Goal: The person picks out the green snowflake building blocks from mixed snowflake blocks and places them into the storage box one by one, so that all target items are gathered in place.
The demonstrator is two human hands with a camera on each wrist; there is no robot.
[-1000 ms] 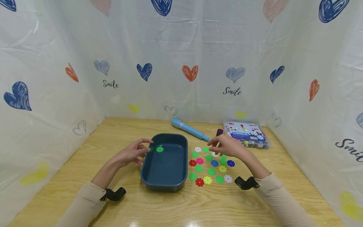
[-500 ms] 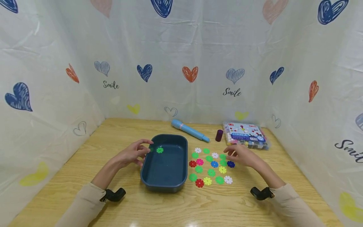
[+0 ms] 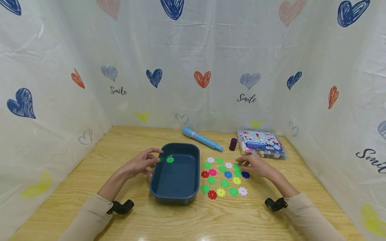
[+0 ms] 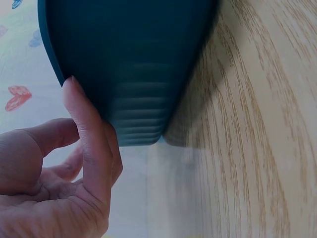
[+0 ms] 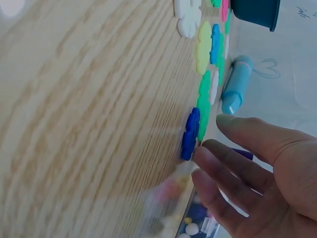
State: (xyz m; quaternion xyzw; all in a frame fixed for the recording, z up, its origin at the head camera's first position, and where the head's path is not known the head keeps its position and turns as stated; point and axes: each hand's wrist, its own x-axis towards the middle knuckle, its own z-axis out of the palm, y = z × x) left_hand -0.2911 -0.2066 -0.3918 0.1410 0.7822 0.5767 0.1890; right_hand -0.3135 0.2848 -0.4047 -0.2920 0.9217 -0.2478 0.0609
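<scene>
A dark teal rectangular bin [image 3: 175, 182] stands on the table, one green snowflake disc [image 3: 170, 160] inside it near its far end. My left hand [image 3: 141, 163] is at the bin's left rim, fingers loosely bent; in the left wrist view, a fingertip [image 4: 72, 84] touches the rim from outside. My right hand [image 3: 254, 164] hovers low at the back right of the scattered discs, thumb and fingers apart, overlapping a green disc [image 3: 237, 166]. In the right wrist view, its fingertips [image 5: 200, 153] are close to a dark blue disc [image 5: 190, 134], with nothing seen between them.
Several green, red, yellow, white, pink and blue discs lie right of the bin, among them a yellow disc [image 3: 220, 192]. Behind them are a light blue tube-like stick [image 3: 202, 139], a dark purple cylinder [image 3: 233, 144] and a clear boxed set [image 3: 261, 144]. A patterned curtain surrounds the table.
My right hand has moved from above the back of the discs, near the purple cylinder, to the right and down to the discs' right edge. The left hand and bin stay put.
</scene>
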